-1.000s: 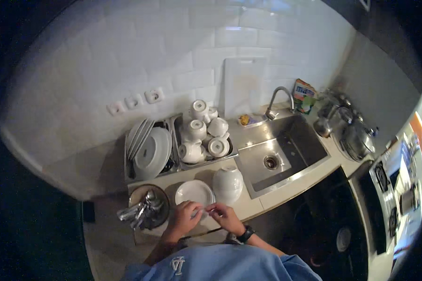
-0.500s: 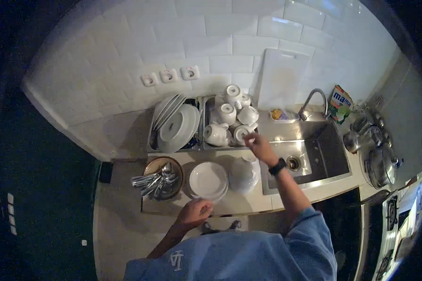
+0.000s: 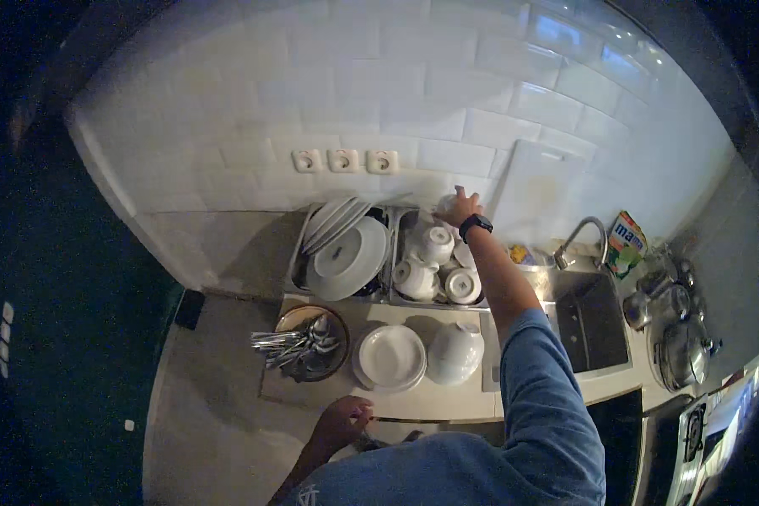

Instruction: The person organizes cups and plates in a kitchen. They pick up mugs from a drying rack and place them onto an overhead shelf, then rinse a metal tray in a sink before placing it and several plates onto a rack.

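My right hand [image 3: 461, 207] reaches to the back of the dish rack, its fingers around the white mug [image 3: 444, 204] on top of the pile; the hand partly hides it. Under it, several white mugs [image 3: 438, 244] lie upside down or tilted in the rack's right metal tray [image 3: 403, 297]. My left hand [image 3: 346, 419] hangs at the counter's front edge with curled fingers and nothing visible in them. Just beyond it stand a stack of white plates [image 3: 391, 356] and a stack of white bowls [image 3: 456, 352] turned bottom up.
At left, a round basket [image 3: 341, 324] bears spoons and forks [image 3: 299, 341]. Plates [image 3: 346, 261] lean in the rack's left tray. To the right are the sink [image 3: 594, 325], a curved faucet [image 3: 584, 232], a green pouch [image 3: 626, 244] and pots [image 3: 686, 352]. A cutting board [image 3: 535, 185] leans on the wall.
My right hand has moved from the front of the mug pile up and back to the topmost mug. The left hand stays at the counter edge. The view has tilted upward.
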`<act>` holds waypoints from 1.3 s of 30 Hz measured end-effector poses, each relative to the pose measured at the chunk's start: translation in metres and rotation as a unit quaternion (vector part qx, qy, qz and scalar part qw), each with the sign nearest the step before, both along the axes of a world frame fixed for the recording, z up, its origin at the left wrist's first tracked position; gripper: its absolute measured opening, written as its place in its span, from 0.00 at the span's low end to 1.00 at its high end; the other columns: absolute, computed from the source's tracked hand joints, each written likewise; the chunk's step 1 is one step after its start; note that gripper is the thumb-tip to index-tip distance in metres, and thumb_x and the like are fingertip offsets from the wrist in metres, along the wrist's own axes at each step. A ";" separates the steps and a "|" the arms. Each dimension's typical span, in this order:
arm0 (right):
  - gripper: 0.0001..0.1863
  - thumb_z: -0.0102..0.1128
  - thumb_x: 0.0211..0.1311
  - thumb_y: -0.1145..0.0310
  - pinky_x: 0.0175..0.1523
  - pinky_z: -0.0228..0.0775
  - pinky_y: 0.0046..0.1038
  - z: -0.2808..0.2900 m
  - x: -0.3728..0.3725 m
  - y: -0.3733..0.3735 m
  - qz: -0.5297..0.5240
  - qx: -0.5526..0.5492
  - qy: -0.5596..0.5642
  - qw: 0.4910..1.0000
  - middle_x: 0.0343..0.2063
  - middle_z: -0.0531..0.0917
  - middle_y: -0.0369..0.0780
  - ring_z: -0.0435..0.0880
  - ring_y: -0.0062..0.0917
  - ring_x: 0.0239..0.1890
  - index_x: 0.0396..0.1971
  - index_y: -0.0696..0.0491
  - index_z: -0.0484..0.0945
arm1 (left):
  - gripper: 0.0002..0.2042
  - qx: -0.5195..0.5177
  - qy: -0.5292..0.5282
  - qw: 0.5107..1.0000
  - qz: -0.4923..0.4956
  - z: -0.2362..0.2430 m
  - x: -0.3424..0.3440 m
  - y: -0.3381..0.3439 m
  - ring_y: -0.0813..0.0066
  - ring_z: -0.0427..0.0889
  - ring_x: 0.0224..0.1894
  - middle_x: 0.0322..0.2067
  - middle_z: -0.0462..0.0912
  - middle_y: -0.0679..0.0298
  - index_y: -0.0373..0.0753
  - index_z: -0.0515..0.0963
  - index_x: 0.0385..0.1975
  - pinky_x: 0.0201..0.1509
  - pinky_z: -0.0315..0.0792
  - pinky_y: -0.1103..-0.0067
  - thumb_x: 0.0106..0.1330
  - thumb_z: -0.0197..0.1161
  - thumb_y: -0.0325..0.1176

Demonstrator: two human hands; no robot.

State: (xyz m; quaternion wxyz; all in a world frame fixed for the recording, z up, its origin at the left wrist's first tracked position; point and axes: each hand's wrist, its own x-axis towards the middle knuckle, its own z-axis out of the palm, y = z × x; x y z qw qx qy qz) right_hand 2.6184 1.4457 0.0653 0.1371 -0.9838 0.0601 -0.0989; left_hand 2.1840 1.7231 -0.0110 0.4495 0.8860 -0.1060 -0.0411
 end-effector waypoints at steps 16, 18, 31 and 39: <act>0.40 0.71 0.38 0.56 0.41 0.73 0.35 0.025 -0.009 0.001 0.045 0.104 -0.208 0.972 0.36 0.78 0.51 0.79 0.46 0.37 0.51 0.56 0.63 | 0.13 0.011 0.010 0.999 0.043 0.023 -0.001 0.004 0.61 0.81 0.35 0.33 0.80 0.53 0.36 0.76 0.40 0.40 0.75 0.71 0.60 0.58 0.37; 0.39 0.71 0.39 0.57 0.41 0.73 0.33 0.050 -0.038 -0.003 0.082 0.174 -0.182 0.964 0.37 0.78 0.51 0.79 0.44 0.38 0.51 0.56 0.63 | 0.13 0.012 0.007 0.999 0.036 0.021 0.001 0.003 0.61 0.81 0.35 0.34 0.80 0.53 0.36 0.76 0.40 0.41 0.75 0.70 0.60 0.57 0.37; 0.36 0.38 0.59 0.42 0.30 0.77 0.40 0.016 -0.238 -0.021 0.277 0.871 0.177 0.365 0.50 0.71 0.52 0.77 0.47 0.43 0.59 0.55 0.59 | 0.36 -0.132 -0.193 0.972 -0.040 0.093 0.099 -0.070 0.58 0.70 0.54 0.52 0.68 0.52 0.37 0.60 0.57 0.55 0.66 0.66 0.49 0.71 0.41; 0.38 0.37 0.58 0.37 0.53 0.67 0.53 -0.044 -0.309 0.015 0.266 0.740 0.018 0.617 0.56 0.67 0.50 0.70 0.51 0.54 0.61 0.51 0.58 | 0.49 -0.084 -0.286 0.947 -0.124 0.110 0.109 -0.107 0.52 0.66 0.57 0.54 0.67 0.52 0.36 0.59 0.58 0.61 0.59 0.62 0.32 0.78 0.45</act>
